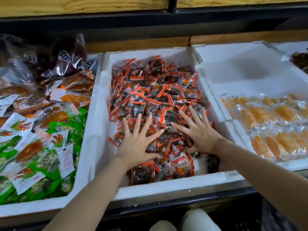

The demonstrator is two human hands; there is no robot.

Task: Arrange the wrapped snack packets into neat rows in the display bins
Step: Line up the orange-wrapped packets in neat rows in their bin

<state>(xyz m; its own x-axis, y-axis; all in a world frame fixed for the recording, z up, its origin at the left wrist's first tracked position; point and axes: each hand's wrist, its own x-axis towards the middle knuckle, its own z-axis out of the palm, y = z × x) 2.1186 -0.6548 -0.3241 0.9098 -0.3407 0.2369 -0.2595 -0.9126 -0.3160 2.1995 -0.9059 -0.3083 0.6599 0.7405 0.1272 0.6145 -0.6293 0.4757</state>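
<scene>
A white foam bin [180, 182] in the middle holds a loose heap of small red-and-clear snack packets [155, 87] with dark contents. My left hand [136, 144] lies flat on the near part of the heap, fingers spread and straight. My right hand [198, 130] presses down beside it, fingers also spread wide and pointing toward the back left. Neither hand holds a packet. Several packets near the front wall lie below my wrists.
The left bin [83, 164] is piled with green, white and orange packets and dark bags at the back. The right bin [233, 67] has rows of clear packets with orange pieces [273, 127]. A black shelf frame and wooden board run behind.
</scene>
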